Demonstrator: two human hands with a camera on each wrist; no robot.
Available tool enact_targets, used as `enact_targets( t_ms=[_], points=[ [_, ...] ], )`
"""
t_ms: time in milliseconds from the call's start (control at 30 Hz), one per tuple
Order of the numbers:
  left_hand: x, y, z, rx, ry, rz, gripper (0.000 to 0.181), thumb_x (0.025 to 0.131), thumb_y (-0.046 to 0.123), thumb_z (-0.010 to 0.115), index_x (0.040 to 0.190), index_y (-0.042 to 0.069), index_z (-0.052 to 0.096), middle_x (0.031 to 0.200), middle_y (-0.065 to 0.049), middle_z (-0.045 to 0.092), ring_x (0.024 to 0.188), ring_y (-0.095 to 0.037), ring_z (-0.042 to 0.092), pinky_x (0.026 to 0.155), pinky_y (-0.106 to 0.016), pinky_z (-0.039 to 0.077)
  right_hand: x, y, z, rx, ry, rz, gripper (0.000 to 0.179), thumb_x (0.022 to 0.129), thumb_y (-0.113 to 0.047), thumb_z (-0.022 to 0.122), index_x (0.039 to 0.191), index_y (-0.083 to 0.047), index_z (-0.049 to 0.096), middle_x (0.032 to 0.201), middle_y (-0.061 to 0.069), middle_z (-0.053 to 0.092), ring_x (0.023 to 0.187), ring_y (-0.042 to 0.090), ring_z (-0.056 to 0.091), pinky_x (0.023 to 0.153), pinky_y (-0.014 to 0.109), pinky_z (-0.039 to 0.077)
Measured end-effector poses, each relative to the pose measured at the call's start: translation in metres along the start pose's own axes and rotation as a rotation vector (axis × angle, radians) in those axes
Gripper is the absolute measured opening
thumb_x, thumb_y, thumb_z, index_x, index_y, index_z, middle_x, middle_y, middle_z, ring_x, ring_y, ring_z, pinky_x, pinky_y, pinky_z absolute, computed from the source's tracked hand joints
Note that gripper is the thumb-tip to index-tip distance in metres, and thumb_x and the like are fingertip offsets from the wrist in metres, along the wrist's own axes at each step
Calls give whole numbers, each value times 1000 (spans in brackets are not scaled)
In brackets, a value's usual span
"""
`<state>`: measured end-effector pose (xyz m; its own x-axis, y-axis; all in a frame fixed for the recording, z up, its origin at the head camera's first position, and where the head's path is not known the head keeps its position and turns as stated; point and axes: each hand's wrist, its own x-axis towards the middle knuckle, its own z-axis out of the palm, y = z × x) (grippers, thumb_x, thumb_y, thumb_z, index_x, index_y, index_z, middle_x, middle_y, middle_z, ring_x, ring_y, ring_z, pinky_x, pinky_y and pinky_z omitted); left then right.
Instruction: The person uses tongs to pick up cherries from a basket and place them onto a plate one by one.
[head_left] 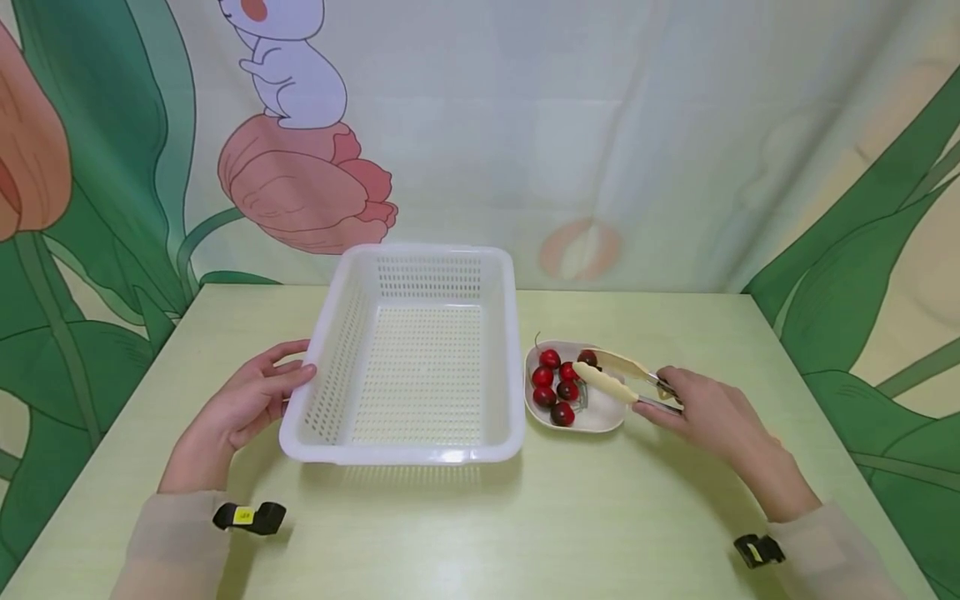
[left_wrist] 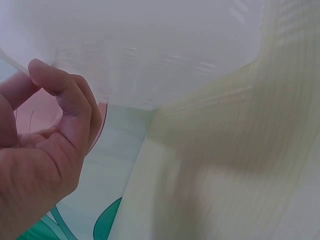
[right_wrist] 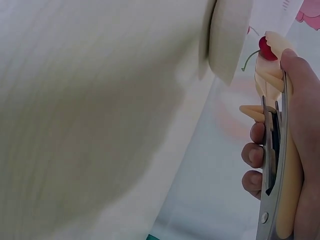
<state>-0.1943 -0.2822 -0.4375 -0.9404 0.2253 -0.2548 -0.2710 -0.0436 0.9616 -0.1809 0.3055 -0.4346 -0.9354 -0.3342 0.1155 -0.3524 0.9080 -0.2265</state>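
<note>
My left hand (head_left: 258, 396) grips the left rim of a white plastic basket (head_left: 408, 454), with the thumb on the rim. In the left wrist view, the pale side of the basket (left_wrist: 150, 45) lies above the curled fingers. To its right, a small cream dish (head_left: 603, 415) holds several dark red cherries (head_left: 543, 377). My right hand (head_left: 720, 417) holds metal tongs with cream tips (head_left: 606, 385), which reach over the dish from the right. In the right wrist view, a cherry (right_wrist: 267, 49) with a green stem shows at the tips of the tongs (right_wrist: 277, 165).
The basket and dish stand side by side on a light wood-grain table (head_left: 480, 533). Behind the table hangs a curtain (head_left: 637, 167) printed with flowers, leaves and a white animal. Each wrist wears a black strap.
</note>
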Motion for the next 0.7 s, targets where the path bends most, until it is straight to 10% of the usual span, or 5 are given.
enact_targets(
  t_ms=[700],
  points=[
    [1, -1, -1, -26, -3, -3, 58, 102, 18, 65, 151, 15, 34, 124, -2, 66, 103, -21, 70, 86, -35, 59, -6, 5, 10, 24, -46, 52, 58, 89, -68, 65, 97, -12, 57, 72, -3, 43, 60, 14, 42, 50, 30, 32]
  ],
)
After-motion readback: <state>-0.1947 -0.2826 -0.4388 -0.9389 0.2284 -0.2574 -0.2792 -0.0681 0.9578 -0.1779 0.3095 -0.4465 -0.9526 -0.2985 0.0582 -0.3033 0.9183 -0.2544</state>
